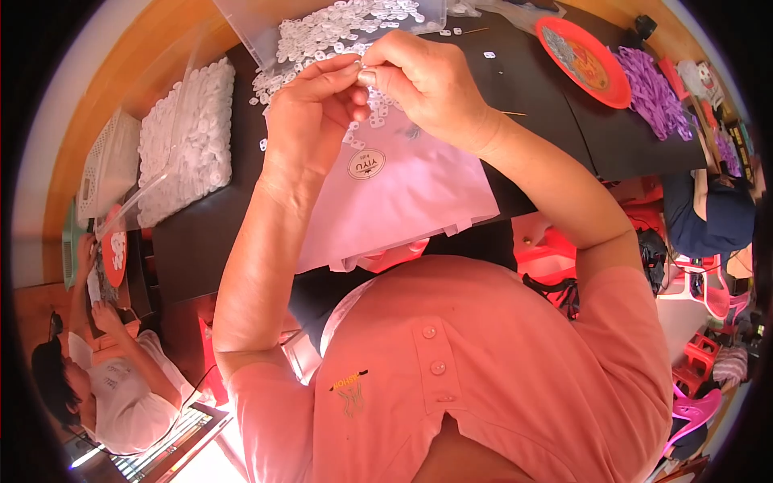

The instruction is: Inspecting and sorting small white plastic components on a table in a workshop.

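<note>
Coral shirt (499, 354) below our left hand (310, 113) and right hand (427, 84);
both pinch a tiny piece (362, 67) between, axis unclear; white pieces (318, 39) lie beyond.

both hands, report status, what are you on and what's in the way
Left hand and right hand together, pinching something tiny, kind unclear. Fingers hide most of it. White pieces heaped beyond, pink sheet on the near side.
</note>
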A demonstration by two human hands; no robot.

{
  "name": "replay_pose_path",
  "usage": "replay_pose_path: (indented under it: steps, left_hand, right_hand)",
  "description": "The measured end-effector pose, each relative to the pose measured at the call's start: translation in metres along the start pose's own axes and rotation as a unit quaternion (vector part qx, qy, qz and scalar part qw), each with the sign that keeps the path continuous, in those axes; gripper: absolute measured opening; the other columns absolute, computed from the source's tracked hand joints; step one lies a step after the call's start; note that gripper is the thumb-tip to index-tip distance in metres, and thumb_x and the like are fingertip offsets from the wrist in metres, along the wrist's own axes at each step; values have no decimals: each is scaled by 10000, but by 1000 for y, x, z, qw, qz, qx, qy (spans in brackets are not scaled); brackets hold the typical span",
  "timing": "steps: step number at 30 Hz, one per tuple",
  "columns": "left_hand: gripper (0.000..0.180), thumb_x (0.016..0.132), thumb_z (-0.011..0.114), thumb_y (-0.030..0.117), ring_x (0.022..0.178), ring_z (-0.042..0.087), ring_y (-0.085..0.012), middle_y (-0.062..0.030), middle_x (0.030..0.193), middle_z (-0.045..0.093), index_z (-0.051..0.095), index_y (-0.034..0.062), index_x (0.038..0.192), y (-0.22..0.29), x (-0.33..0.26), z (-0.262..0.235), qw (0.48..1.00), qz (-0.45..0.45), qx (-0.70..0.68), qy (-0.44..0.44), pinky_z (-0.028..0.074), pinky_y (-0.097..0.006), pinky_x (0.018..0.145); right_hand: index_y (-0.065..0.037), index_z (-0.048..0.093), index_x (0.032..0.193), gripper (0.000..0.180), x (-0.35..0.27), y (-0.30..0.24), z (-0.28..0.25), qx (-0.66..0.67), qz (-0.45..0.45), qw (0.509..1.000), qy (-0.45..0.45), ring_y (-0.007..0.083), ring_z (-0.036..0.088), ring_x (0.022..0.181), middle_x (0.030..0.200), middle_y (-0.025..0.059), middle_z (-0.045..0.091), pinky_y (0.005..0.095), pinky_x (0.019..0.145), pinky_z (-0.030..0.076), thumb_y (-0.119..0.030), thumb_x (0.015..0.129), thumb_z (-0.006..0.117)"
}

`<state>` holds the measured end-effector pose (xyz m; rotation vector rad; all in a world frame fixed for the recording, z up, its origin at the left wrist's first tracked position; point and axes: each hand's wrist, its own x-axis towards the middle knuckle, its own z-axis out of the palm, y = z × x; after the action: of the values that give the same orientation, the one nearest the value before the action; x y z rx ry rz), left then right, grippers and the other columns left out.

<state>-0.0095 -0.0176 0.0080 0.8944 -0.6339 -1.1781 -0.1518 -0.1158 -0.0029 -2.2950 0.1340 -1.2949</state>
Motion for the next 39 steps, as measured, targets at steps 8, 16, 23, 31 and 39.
replay_pose_path:
  steps: [8,16,23,31,39]
  left_hand:
    - [122,924,543,41,708,580,-190,-129,834,605,567,-63,983,-3,3,-13,1000,3,0,15,459,-307,571]
    - [148,899,592,13,668,580,-179,-120,830,604,589,-84,1011,-25,6,-21,1000,-17,5,26,471,-295,542]
    - [196,902,571,1,668,574,-174,-104,819,592,585,-99,1069,-24,5,-26,1000,-2,19,14,476,-297,553]
    - [150,907,554,2,661,584,-193,-141,830,604,570,-90,1025,-17,3,-23,999,-11,11,46,483,-306,562]
    - [199,926,534,28,701,581,-185,-125,872,597,560,-92,1082,-19,-2,-24,998,-18,40,40,470,-295,584]
  right_hand:
    - [-28,609,868,67,-8,-3,-19,-55,73,990,-103,195,584,674,763,64,584,301,601,458,16,819,606]
    - [-129,647,767,197,-36,10,-30,-188,7,935,-300,218,548,969,898,2,581,375,792,384,40,685,587]
    - [-165,662,814,154,-30,21,-32,-213,13,947,-241,229,552,957,887,4,580,380,808,386,-41,728,635]
    - [-145,651,805,109,-27,19,-25,-225,-12,940,-254,233,550,923,861,17,564,384,795,387,-61,737,642]
    - [-124,636,772,75,-47,5,-52,-281,44,927,-244,231,547,908,846,18,561,372,764,381,-58,735,635]
